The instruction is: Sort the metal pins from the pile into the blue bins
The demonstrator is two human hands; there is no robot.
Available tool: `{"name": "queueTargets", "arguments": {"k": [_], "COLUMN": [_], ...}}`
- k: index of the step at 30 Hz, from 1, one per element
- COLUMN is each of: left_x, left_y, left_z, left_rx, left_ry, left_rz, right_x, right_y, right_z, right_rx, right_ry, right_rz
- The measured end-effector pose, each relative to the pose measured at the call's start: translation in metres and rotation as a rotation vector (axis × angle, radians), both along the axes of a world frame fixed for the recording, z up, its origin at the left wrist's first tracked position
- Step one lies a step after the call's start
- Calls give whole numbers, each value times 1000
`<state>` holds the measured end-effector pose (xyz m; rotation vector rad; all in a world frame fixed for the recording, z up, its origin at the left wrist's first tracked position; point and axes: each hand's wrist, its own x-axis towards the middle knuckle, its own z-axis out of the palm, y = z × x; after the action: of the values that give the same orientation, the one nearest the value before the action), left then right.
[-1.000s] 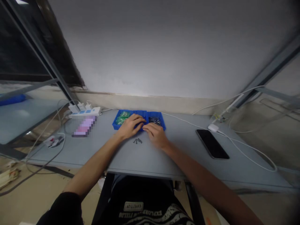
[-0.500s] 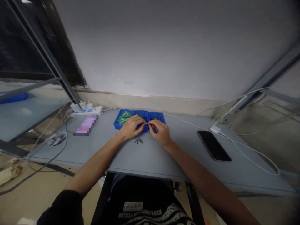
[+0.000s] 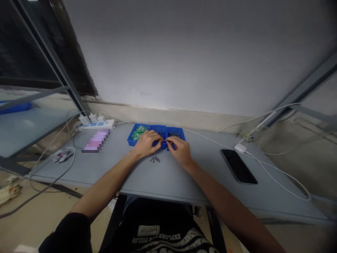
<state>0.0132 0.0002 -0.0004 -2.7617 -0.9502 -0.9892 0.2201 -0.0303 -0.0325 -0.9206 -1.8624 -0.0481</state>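
My left hand point(image 3: 147, 143) and right hand point(image 3: 180, 149), fingers pinched nearly closed, hold one thin piece point(image 3: 163, 140) by the blue bins point(image 3: 132, 143); dark screws point(image 3: 157, 159) lie nearer.

Blu bins point(image 3: 176, 130), grn pkts point(image 3: 137, 135)

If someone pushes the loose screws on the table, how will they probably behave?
The screws are probably stiff, since their thin shafts look straight. They may roll or pivot, being slender and loose on the table. Each is probably light: tiny beside the left hand.
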Motion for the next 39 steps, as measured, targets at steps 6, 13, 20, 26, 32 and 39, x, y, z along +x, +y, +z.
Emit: {"name": "queueTargets", "arguments": {"k": [6,13,20,26,32,39], "left_x": [1,0,-1,-3,-3,0], "left_y": [0,2,4,2,-1,-2], "left_z": [0,1,1,3,8,8], "left_rx": [-6,1,35,18,18,36], "left_ry": [28,19,-1,3,-22,-12], "left_rz": [7,24,58,69,34,37], "right_x": [3,2,-1,-5,-3,-1], "right_y": [5,7,4,1,0,-2], "right_z": [-3,-3,1,2,5,6], "right_rx": [-4,2,9,19,5,-12], "right_ry": [6,0,-10,2,20,12], "right_rz": [6,7,8,25,37,46]}}
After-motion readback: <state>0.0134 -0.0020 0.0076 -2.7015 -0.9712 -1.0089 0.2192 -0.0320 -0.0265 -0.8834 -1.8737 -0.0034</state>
